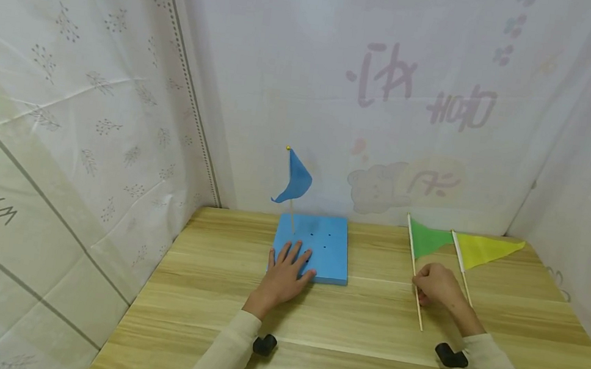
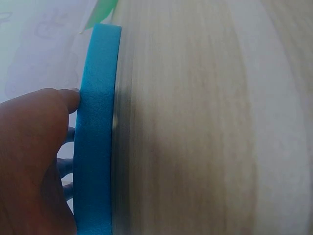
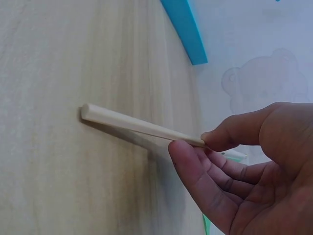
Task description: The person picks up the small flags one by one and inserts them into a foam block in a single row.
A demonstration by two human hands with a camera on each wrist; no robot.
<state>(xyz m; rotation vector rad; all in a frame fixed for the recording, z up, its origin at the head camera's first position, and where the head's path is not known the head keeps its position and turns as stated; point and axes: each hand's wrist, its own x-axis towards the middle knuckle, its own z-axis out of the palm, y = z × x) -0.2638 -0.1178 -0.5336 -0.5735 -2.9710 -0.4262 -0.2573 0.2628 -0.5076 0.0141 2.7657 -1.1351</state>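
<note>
The left hand (image 1: 284,277) lies flat with straight fingers on the blue foam board (image 1: 321,246), likely to keep it from sliding. The right hand (image 1: 439,286) pinches the green flag's stick (image 3: 142,125) between thumb and fingertips, lifting it off the wooden table (image 1: 354,339).

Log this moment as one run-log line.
left hand: flat on foam block | right hand: pinching green flag stick | blue flag: upright in block | yellow flag: lying on table
</note>
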